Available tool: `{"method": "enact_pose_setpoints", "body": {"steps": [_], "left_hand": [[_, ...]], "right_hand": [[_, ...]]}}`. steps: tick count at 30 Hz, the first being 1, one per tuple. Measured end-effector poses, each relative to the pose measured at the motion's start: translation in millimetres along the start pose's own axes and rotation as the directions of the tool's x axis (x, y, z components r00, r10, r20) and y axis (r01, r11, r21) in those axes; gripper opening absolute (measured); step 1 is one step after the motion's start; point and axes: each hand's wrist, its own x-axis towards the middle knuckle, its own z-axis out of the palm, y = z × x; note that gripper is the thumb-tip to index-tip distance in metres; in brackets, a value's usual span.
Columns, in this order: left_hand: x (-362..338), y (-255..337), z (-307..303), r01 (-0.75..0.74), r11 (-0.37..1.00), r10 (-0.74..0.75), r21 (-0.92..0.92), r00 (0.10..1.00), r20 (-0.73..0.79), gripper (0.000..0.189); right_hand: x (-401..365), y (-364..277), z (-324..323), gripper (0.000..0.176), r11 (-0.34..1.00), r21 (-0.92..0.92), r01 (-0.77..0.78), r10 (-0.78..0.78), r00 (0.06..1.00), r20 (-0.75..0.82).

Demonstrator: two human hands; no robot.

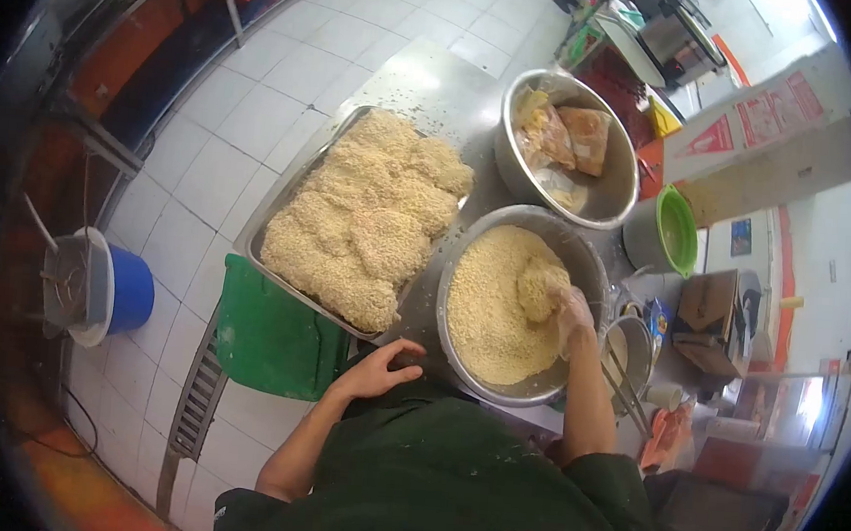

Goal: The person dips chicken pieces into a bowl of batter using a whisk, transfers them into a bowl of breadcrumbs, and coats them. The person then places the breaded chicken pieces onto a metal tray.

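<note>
A wide metal bowl [451, 351] holds pale yellow crumbs [492, 300]. Inside it, at the right side, my right hand [573, 318], in a clear plastic glove, has its fingers closed on a crumb-coated piece [540, 288]. My left hand [384, 369] is bare and rests at the table's near edge, thumb and fingers apart, holding nothing. It lies between the bowl and a metal tray [290, 300] heaped with crumb-coated pieces [369, 222].
Behind the crumb bowl stands another metal bowl [607, 214] with bagged food. A green-rimmed container [677, 232], a smaller pot [644, 352] with utensils and a cardboard box [708, 320] are at the right. A green bin [277, 339] stands below the tray; a blue bucket [131, 291] is at far left.
</note>
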Motion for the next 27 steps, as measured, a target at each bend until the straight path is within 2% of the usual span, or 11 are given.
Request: {"method": "enact_pose_setpoints", "body": {"steps": [2, 4, 11, 13, 17, 19, 20, 21, 22, 23, 27], "left_hand": [[-17, 1, -13, 0.022, 0.999, -0.020, -0.038, 0.999, 0.044, 0.041], [-37, -13, -23, 0.030, 0.993, -0.030, -0.115, 1.000, -0.003, 0.041], [-105, -61, -53, 0.093, 0.860, -0.222, -0.501, 0.953, -0.205, 0.041], [-117, -80, -53, 0.130, 0.855, -0.311, -0.502, 0.904, -0.295, 0.042], [-138, -125, -42, 0.292, 0.803, -0.549, -0.519, 0.703, -0.453, 0.043], [-148, -150, -30, 0.284, 0.758, -0.605, -0.588, 0.643, -0.470, 0.044], [-151, -161, -23, 0.283, 0.710, -0.659, -0.645, 0.588, -0.468, 0.045], [-154, -171, -17, 0.279, 0.678, -0.691, -0.680, 0.556, -0.462, 0.047], [-157, -179, -10, 0.278, 0.675, -0.695, -0.684, 0.551, -0.462, 0.047], [-160, -186, -5, 0.329, 0.650, -0.728, -0.685, 0.528, -0.437, 0.045], [-173, -216, 11, 0.384, 0.597, -0.778, -0.704, 0.490, -0.393, 0.043]], "right_hand": [[-1, -56, -1, 0.007, 0.995, 0.082, -0.061, 0.062, 0.998, 0.000], [-4, -123, -3, 0.005, 0.933, 0.117, -0.339, 0.311, 0.927, 0.207], [66, -197, 46, 0.021, 0.903, 0.388, -0.187, -0.037, 0.865, 0.501], [87, -235, 80, 0.026, 0.992, 0.053, -0.112, 0.070, 0.859, 0.508], [139, -238, 135, 0.032, 0.946, 0.219, -0.237, 0.005, 0.691, 0.723], [140, -250, 166, 0.024, 0.980, -0.152, -0.125, 0.195, 0.721, 0.665], [151, -244, 174, 0.024, 0.980, -0.155, -0.122, 0.195, 0.714, 0.673], [164, -231, 184, 0.024, 0.727, -0.256, 0.637, -0.176, 0.534, 0.827], [171, -223, 191, 0.024, 0.017, -0.121, 0.992, -0.281, 0.121, 0.952], [159, -238, 195, 0.026, 0.736, -0.326, 0.594, -0.052, 0.529, 0.847], [128, -285, 193, 0.034, 0.432, -0.547, 0.717, -0.017, 0.612, 0.790]]}}
